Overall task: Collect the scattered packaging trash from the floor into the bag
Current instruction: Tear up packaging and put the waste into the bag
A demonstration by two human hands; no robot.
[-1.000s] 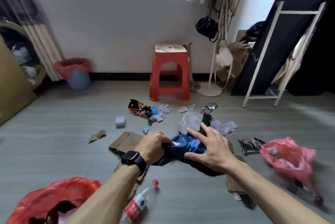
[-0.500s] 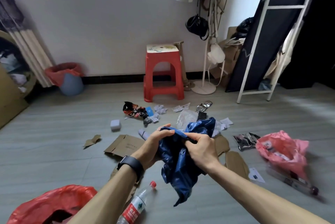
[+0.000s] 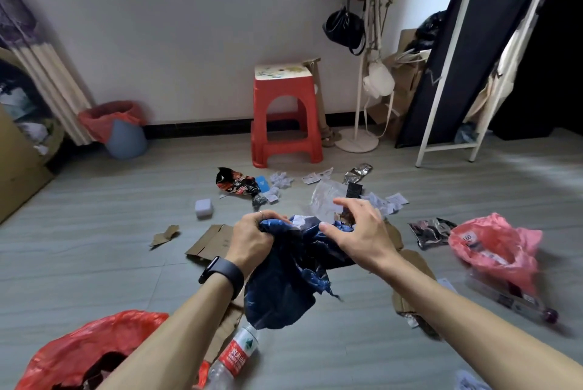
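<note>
Blue bag: hung crumpled between the two hands, clear of the floor, its mouth bunched at the top.
Left hand: fingers curled tight round a gathered fold of the bag's rim.
Right hand: fingers spread and lifted, gripping nothing; only the thumb lay against the bag's rim.
Step in hand: judged to be opening the bag's mouth.
Doing it well: the right hand should pinch the rim opposite the left, and the two draw apart until the mouth gapes. The film looked thin and already ragged at its lower edge, so a gentle pull would be wise.
Bag's contents: could not be told; the folds hid the inside.
Trash just beyond the hands: a clear plastic sheet and paper scraps.
Trash farther beyond: a red-and-black wrapper and a silver wrapper.
Beneath the hands: flat cardboard on the floor.
Right of the right hand: a dark foil pouch, then a pink bag holding labelled items, blurred.
Near the left elbow: a red bag, mouth open on something dark, with a plastic bottle beside it.
Far beyond the left hand: a bin with a red liner, contents unseen.
</note>
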